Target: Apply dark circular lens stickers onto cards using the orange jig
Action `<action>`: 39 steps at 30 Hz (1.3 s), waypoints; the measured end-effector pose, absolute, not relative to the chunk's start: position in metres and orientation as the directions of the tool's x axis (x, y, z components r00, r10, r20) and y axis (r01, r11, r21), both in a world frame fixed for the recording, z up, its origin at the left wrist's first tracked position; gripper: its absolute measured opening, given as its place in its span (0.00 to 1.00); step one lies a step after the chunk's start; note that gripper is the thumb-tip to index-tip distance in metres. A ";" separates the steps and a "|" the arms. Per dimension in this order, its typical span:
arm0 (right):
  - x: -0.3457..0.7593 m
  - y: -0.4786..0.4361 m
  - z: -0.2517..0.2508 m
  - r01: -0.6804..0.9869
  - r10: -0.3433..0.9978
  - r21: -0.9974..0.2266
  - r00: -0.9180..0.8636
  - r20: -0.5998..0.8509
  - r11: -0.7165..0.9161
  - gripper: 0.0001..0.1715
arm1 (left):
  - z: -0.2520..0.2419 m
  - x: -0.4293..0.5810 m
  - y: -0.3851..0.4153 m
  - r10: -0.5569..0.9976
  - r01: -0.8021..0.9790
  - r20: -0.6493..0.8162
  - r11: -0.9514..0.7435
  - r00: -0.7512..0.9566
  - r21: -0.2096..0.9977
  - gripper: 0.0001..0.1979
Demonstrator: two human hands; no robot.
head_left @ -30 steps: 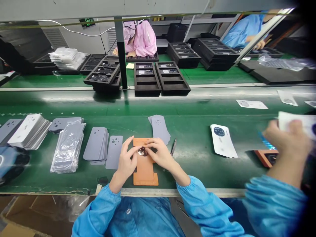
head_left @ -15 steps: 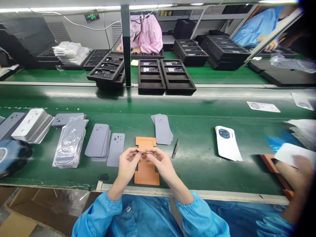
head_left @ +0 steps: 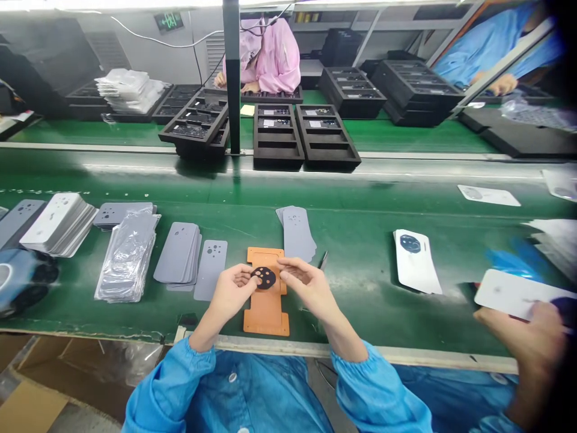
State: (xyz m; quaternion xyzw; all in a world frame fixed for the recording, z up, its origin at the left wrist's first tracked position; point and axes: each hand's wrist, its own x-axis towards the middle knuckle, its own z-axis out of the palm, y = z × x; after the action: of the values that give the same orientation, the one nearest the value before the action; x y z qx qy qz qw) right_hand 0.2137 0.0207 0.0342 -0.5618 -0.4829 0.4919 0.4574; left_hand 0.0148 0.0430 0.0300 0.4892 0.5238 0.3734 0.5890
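Observation:
My left hand pinches a small black round disc with several holes and holds it up above an orange jig plate that lies on the green belt. My right hand hovers just right of the disc, palm up, fingers apart and holding nothing. Black tweezers lie on the belt right behind the right hand. A single grey phone-back sheet lies left of the jig.
Stacks of grey sheets, a clear-bag pile and white sheets lie on the belt. A white panel lies to the right. A co-worker's hand holds a white sheet. Black trays stand beyond.
Both hands lifted the black disc off the jig. The right hand has let go and opened, and the left now holds the disc flat-on. The co-worker's hand came lower.

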 end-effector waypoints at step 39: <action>0.196 0.043 -0.013 0.454 0.982 -0.886 0.188 -0.011 -0.097 0.16 | -0.001 0.018 0.080 0.980 0.366 -0.161 0.108 0.117 0.924 0.08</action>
State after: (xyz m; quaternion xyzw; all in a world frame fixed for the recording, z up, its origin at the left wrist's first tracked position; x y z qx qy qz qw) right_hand 0.1955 0.0430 -0.0129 -0.6614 -0.5429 0.3333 0.3959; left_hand 0.0184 0.0796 -0.0013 0.5821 0.5780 0.3274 0.4689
